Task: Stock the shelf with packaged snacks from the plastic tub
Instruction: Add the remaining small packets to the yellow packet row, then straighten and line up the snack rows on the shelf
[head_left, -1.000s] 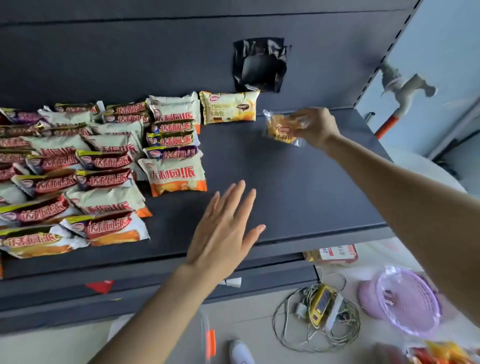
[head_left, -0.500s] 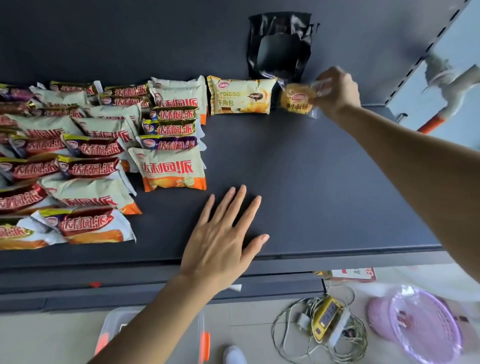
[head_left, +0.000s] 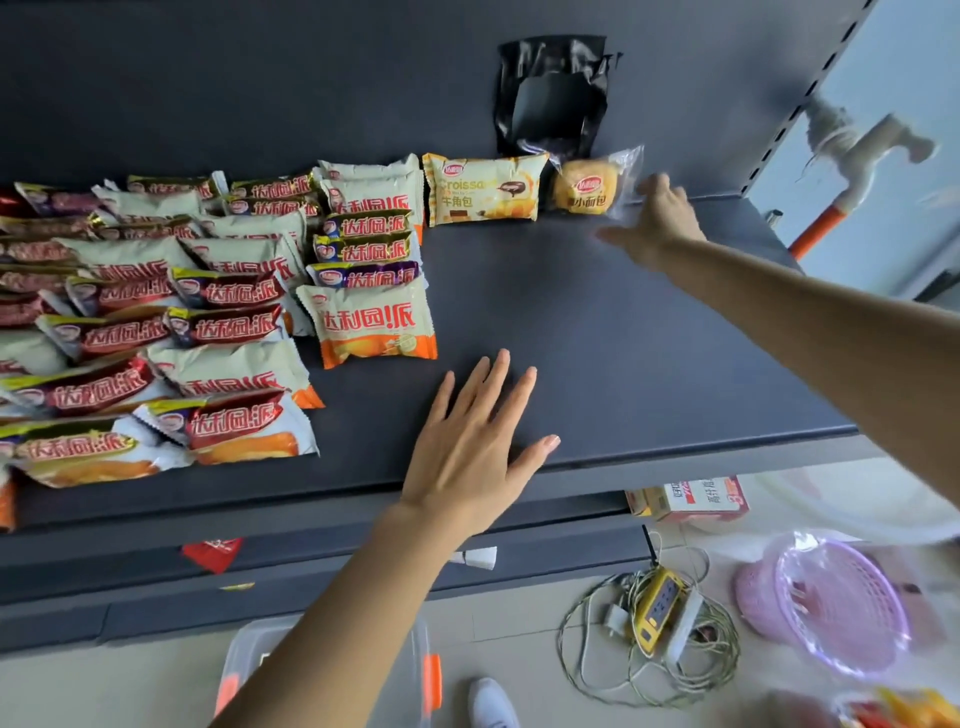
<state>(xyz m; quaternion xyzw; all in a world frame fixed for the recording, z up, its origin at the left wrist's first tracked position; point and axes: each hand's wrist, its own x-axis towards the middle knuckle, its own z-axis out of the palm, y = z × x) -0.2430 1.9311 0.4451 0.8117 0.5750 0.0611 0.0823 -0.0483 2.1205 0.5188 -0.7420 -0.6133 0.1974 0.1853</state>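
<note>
My right hand (head_left: 660, 223) hangs open and empty beside the bun packet (head_left: 587, 189), my left hand (head_left: 467, 452) flat on the shelf (head_left: 649, 374).

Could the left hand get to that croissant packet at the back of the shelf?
Probably yes. The left hand lies open near the front edge, and only bare shelf lies between it and the croissant packet; the right hand is off to the side.

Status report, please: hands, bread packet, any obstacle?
Right hand open beside small bread packet, no grip. Left hand flat on shelf. Packet lies at back, right of croissant pack. No obstacle seen.
</note>
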